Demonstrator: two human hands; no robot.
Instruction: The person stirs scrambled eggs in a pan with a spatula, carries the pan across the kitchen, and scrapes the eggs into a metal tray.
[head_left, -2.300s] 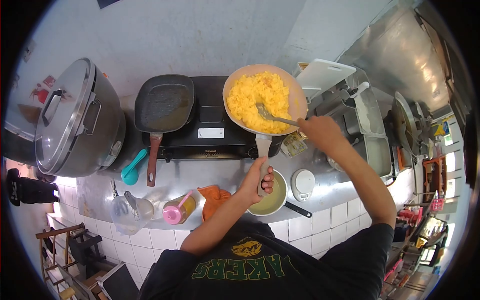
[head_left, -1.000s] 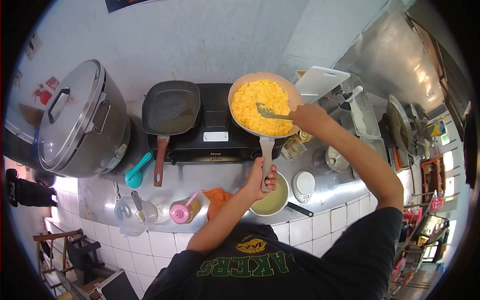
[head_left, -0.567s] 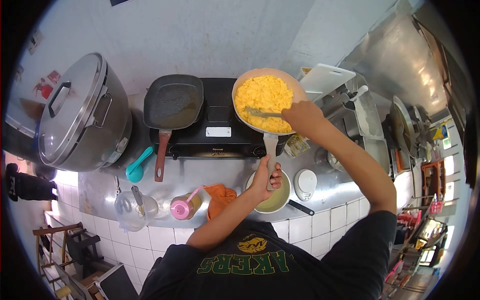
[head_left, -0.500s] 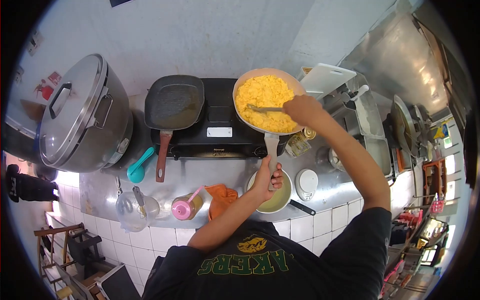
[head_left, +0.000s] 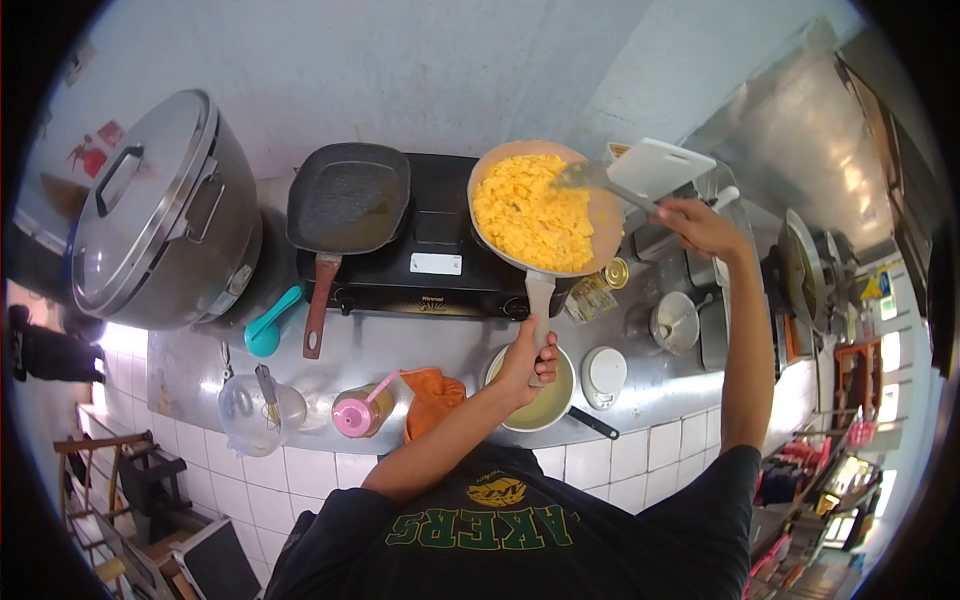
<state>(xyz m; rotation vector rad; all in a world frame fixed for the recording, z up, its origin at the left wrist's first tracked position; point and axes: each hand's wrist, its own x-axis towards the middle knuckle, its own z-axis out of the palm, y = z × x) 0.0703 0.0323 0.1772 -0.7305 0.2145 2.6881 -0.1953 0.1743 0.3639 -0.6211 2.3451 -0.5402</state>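
Note:
Scrambled eggs (head_left: 530,215) fill most of a light frying pan (head_left: 604,225) on the right burner, with bare pan surface along the right side. My left hand (head_left: 528,360) is wrapped round the pan's pale handle (head_left: 540,298). My right hand (head_left: 700,228) grips a grey spatula (head_left: 625,192), raised over the pan's right rim. Its blade is blurred by motion and overlaps the upper right of the eggs. Below my left hand stands a pot (head_left: 553,405) of pale yellow liquid with a black handle.
A square grill pan (head_left: 345,200) sits on the left of the black stove (head_left: 437,235). A large metal cooker (head_left: 165,220) stands far left. On the counter are a turquoise scoop (head_left: 264,338), a pink-lidded jug (head_left: 355,415), an orange cloth (head_left: 436,400), a white scale (head_left: 604,375) and a jar (head_left: 590,298).
My right hand has swung right and out from over the pan with the spatula. The eggs have shifted left, baring the pan's right side. My left hand stays on the handle.

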